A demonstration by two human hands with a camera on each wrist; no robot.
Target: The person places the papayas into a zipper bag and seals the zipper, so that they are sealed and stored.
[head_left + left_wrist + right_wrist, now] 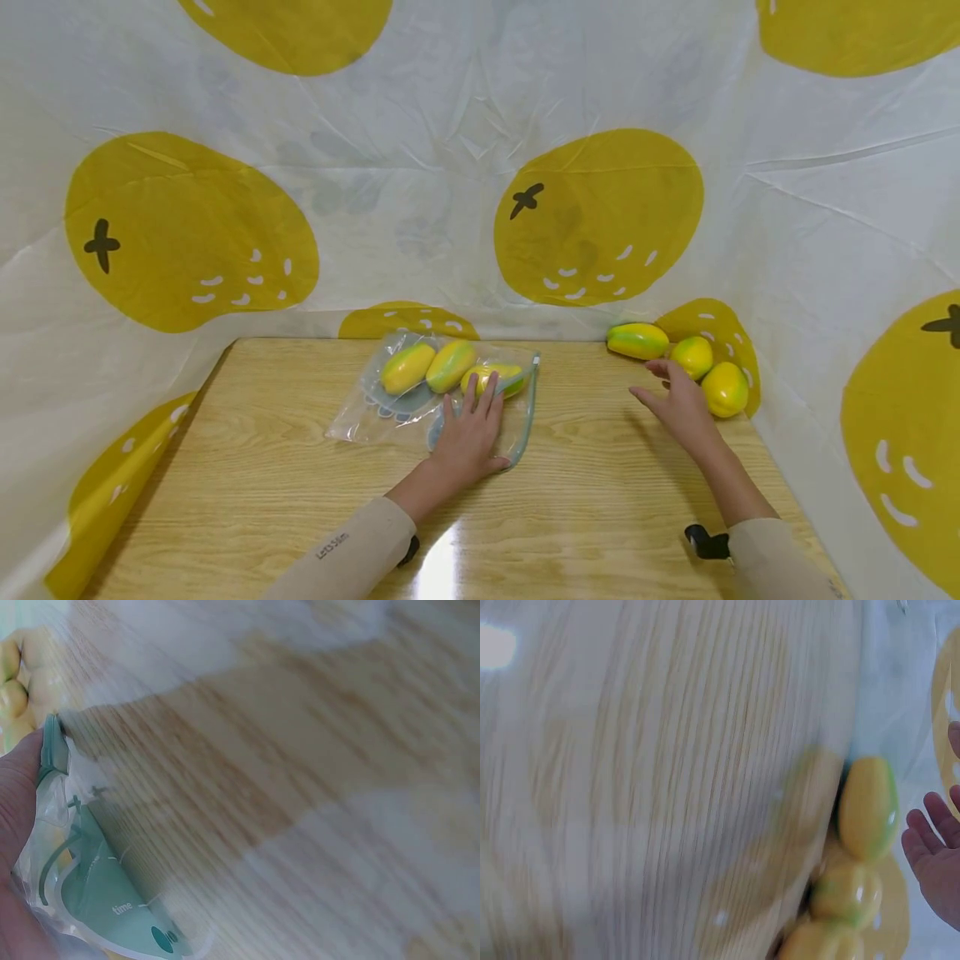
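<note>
A clear zip bag with grey-green print lies on the table. Three yellow-green fruits shaped like papayas are in it, side by side. My left hand rests on the bag with fingers extended, its fingertips over the rightmost fruit. In the left wrist view, the thumb touches the bag's green closure strip. My right hand hovers apart from three more such fruits at the back right, its thumb and fingers spread with nothing between them. The right wrist view shows these fruits in a row.
The wooden table meets a hanging white cloth with yellow fruit prints at its back and sides. The loose fruits lie against the cloth in the back right corner. Glare shows near the front edge.
</note>
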